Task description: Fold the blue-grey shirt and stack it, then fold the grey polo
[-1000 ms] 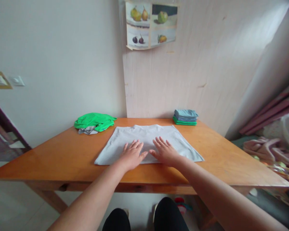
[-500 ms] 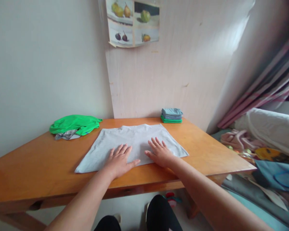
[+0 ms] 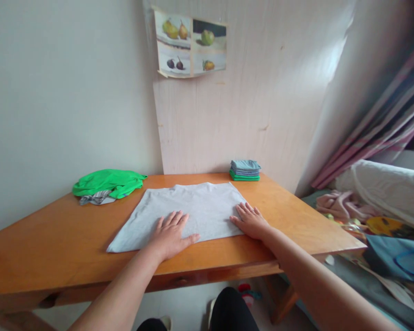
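A pale grey cloth [image 3: 189, 209] lies spread flat on the wooden table [image 3: 55, 248]. My left hand [image 3: 170, 234] rests palm down on its near edge, fingers stretched out. My right hand [image 3: 251, 220] lies flat at the cloth's near right corner, fingers apart, partly on the wood. Neither hand holds anything.
A crumpled green garment [image 3: 106, 183] on a grey one sits at the table's far left. A small stack of folded blue and green cloths [image 3: 244, 169] stands at the far right by the wall. Bedding and clutter [image 3: 365, 216] lie right of the table.
My right hand has slid to the right along the cloth to its corner. My left hand has stayed near the cloth's near edge. The camera turned right between the first two frames.
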`<state>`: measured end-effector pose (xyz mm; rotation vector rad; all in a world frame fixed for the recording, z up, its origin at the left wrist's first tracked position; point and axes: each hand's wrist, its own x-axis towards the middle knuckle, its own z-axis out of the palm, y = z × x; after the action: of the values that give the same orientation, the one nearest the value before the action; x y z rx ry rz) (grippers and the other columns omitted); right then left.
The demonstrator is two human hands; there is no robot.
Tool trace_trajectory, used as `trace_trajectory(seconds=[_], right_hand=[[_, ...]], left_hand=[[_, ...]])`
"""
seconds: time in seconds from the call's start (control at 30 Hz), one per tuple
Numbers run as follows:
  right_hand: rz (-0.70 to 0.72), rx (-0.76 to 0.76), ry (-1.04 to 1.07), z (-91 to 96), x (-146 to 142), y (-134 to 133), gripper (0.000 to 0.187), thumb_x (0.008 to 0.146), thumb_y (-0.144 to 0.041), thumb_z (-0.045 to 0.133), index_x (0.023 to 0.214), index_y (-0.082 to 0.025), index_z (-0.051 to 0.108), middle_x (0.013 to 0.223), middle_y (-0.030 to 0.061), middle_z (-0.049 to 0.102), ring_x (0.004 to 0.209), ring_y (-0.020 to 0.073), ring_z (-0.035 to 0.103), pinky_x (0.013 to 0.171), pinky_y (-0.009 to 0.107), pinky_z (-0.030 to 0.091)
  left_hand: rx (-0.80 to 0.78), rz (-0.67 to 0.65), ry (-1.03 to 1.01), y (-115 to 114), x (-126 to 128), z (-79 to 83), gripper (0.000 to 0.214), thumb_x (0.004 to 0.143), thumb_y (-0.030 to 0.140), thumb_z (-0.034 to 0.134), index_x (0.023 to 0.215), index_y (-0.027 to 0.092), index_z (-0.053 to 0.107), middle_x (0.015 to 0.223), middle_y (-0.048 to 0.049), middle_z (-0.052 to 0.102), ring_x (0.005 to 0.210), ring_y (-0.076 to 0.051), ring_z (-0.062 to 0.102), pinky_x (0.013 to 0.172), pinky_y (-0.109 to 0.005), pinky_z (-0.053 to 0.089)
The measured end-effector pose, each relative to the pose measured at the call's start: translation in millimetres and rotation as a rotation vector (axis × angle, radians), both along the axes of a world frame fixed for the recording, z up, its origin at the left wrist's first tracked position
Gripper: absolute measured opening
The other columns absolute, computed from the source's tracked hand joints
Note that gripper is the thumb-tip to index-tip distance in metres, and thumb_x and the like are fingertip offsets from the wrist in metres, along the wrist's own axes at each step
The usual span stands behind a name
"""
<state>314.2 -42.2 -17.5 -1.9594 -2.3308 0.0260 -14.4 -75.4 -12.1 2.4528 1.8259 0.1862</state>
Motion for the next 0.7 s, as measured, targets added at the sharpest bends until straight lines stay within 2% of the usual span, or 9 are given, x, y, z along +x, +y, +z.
trace_trajectory(seconds=[0.13,0.3,0.5,0.6,0.7], right_hand=[[-0.024,0.023,-0.002,5.0,1.1,7.9,0.07,0.102,-0.063,0.025,0.152,-0.017,0.042,0.163,0.0173,0.033,0.153,0.0346,0.022,0.118,0.058,0.024],[-0.053,0.096,-0.001,-1.7,0.9,20.9,0.073,0.102,-0.061,0.025,0.155,-0.012,0.036,0.164,0.0196,0.03,0.154,0.0323,0.018,0.12,0.053,0.021],[-0.015,0.056,-0.046,-22.2,8.2,26.8,0.071,0.101,-0.062,0.022,0.153,-0.017,0.04,0.163,0.0182,0.032,0.153,0.033,0.023,0.117,0.057,0.025],[-0.004,0.068,-0.071,-23.5,9.8,26.7,0.067,0.101,-0.059,0.023,0.153,-0.02,0.041,0.162,0.0179,0.033,0.152,0.0342,0.025,0.117,0.058,0.026],[0.034,0.072,-0.087,-22.6,11.9,25.8,0.062,0.1,-0.058,0.028,0.15,-0.026,0.046,0.16,0.016,0.037,0.151,0.0353,0.027,0.115,0.06,0.027]], left_hand=[[-0.017,-0.004,-0.001,-1.8,1.1,2.7,0.097,0.085,0.086,0.031,0.16,0.025,0.029,0.168,-0.01,0.018,0.156,-0.034,0.009,0.122,-0.061,0.007],[-0.014,0.001,-0.007,-3.1,1.6,3.4,0.096,0.085,0.085,0.031,0.16,0.026,0.029,0.169,-0.01,0.017,0.156,-0.034,0.01,0.122,-0.06,0.007],[-0.024,-0.016,-0.034,-4.2,1.4,4.3,0.088,0.089,0.078,0.035,0.16,0.026,0.029,0.168,-0.01,0.02,0.157,-0.032,0.01,0.123,-0.059,0.008],[-0.028,0.004,-0.075,-3.9,-3.2,8.8,0.084,0.093,0.073,0.031,0.159,0.021,0.031,0.167,-0.0128,0.024,0.156,-0.03,0.016,0.123,-0.052,0.015],[0.001,0.075,-0.104,-2.9,-19.5,11.5,0.081,0.097,0.069,0.029,0.156,0.014,0.035,0.165,-0.0166,0.029,0.154,-0.029,0.023,0.122,-0.044,0.022]])
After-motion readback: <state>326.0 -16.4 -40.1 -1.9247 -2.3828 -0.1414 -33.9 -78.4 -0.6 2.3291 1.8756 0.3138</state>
